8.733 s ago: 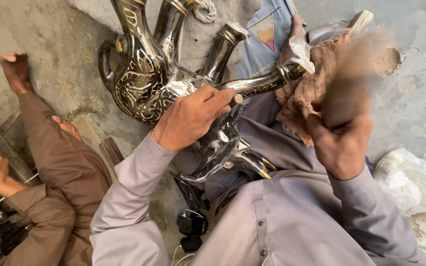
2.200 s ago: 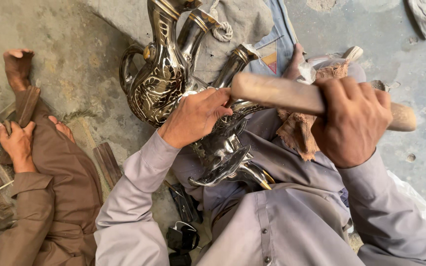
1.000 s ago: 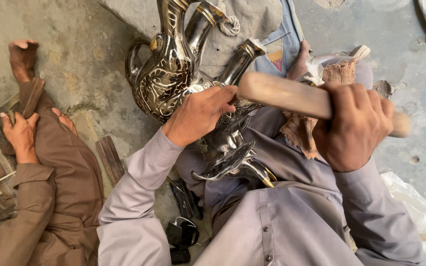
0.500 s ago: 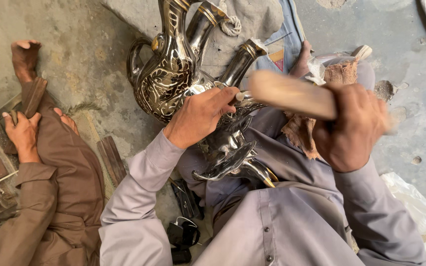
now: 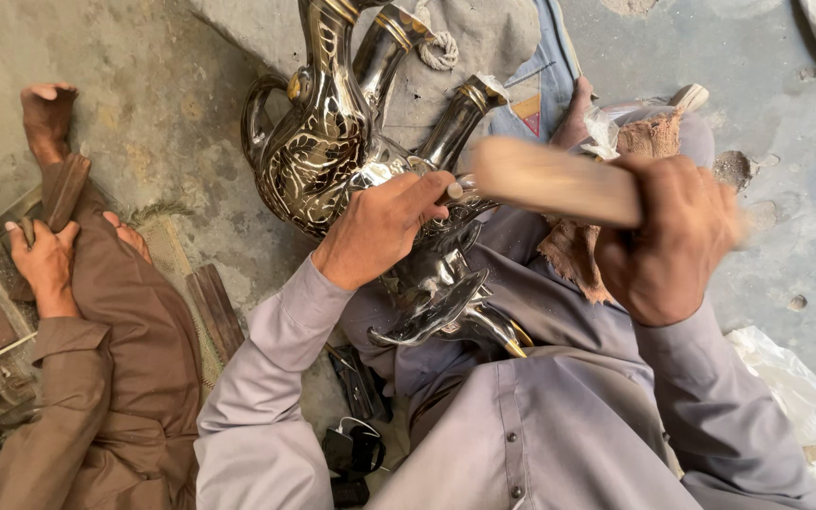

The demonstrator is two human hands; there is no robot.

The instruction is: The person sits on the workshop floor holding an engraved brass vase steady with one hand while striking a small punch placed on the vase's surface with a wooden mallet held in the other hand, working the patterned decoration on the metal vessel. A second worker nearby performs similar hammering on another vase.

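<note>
Since the frame half a second ago, right hand [image 5: 668, 241] has swung its pale wooden mallet-like club [image 5: 554, 179] slightly down-left; motion blur persists. Right fingers are fully closed around the club's grip end. Left hand [image 5: 380, 227] pinches a small metal punch [image 5: 455, 190] between thumb and curled fingers, tip set on the dark engraved metal ewer [image 5: 427, 283] lying across the lap. Club long axis runs left-right, its free end just right of the punch head. A second engraved ewer [image 5: 318, 151] stands behind. Beside, another person's hand [image 5: 44, 264] grips a wooden piece [image 5: 66, 189]
</note>
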